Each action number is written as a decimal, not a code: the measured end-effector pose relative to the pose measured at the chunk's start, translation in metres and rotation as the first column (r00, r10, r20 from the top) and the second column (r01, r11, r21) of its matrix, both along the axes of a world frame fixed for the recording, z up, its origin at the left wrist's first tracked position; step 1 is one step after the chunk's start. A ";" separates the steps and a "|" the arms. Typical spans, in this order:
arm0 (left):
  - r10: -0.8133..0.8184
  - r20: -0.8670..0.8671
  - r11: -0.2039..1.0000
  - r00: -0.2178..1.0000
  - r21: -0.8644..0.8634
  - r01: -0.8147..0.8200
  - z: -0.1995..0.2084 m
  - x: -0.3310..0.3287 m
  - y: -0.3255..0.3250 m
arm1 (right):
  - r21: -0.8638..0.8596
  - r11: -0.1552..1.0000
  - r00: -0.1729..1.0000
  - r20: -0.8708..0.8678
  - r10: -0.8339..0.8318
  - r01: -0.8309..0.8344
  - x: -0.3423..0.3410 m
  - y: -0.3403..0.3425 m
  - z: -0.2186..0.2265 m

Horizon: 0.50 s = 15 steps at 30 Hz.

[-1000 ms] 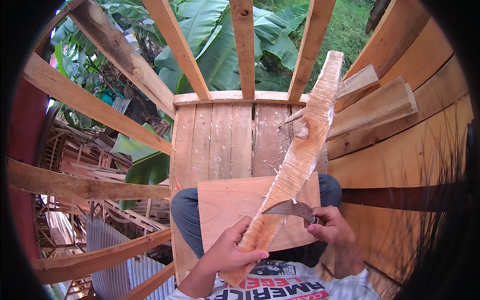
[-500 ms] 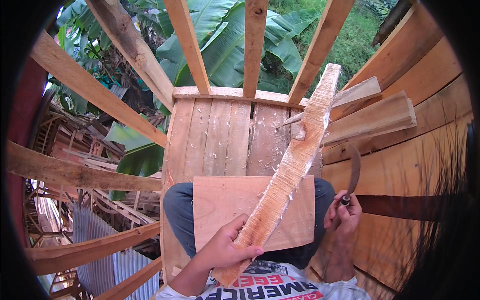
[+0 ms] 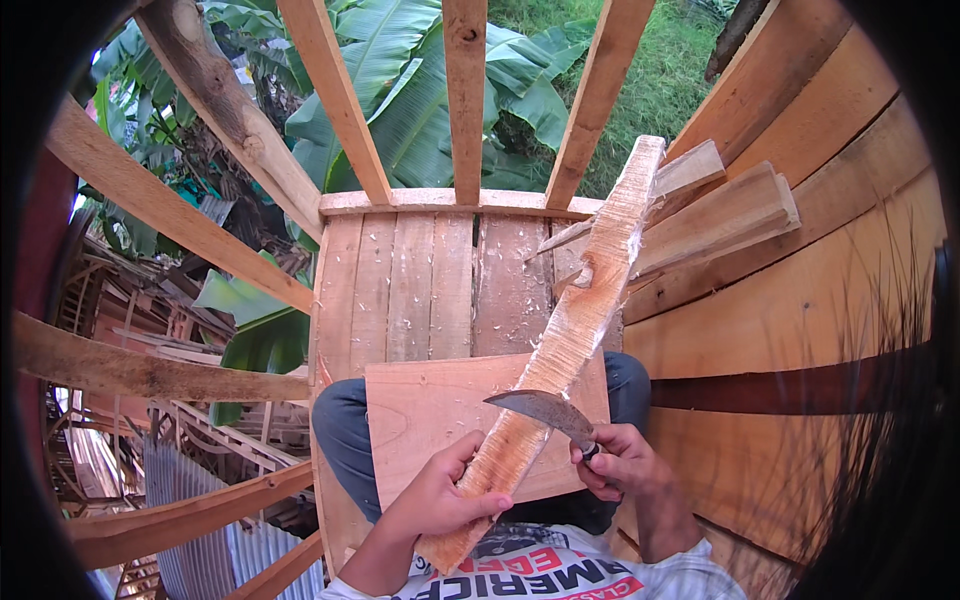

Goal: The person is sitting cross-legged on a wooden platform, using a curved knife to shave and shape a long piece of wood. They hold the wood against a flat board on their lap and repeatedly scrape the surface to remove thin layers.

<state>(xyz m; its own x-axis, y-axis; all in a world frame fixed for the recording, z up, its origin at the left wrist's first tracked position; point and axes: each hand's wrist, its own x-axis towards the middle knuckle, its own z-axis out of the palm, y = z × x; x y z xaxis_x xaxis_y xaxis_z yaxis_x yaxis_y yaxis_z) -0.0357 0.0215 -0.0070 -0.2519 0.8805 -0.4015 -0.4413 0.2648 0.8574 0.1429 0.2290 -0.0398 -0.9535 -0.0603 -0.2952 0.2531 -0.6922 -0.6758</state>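
A long, rough-sawn piece of wood [image 3: 592, 300] slants from my lap up toward the far right, with frayed fibres along its right edge and a notch near the upper part. My left hand [image 3: 452, 492] is closed around its near end, thumb on top. In my right hand [image 3: 627, 464] is a sickle-like knife [image 3: 545, 409], gripped by its dark handle. The curved blade lies over the wood's middle, tip pointing left; whether it touches the surface I cannot tell. Under the wood, a flat board [image 3: 430, 410] rests across my thighs.
Plank flooring [image 3: 405, 290] scattered with shavings stretches ahead. Loose wood offcuts [image 3: 715, 220] lean at the far right by the plank wall [image 3: 770, 300]. Wooden railing bars [image 3: 466, 100] stand around the front and left, with banana leaves [image 3: 420, 120] beyond them.
My right hand has swung the knife leftward from beside my right knee, and its blade is now over the wood. The left hand keeps its hold. The whole view has shifted slightly.
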 end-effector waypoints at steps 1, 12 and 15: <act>0.009 0.009 1.000 1.000 0.009 -0.009 -0.001 0.000 -0.001 | 0.155 0.986 0.998 0.000 -0.068 0.067 -0.002 -0.005 0.002; 0.033 0.122 0.998 0.992 0.051 -0.040 -0.001 0.002 -0.012 | 0.065 0.958 0.957 -0.097 -0.272 0.279 0.018 -0.002 0.020; 0.012 0.088 0.997 0.996 0.070 -0.018 -0.001 0.004 -0.011 | -0.030 0.999 0.997 -0.076 0.027 -0.029 0.017 -0.011 0.009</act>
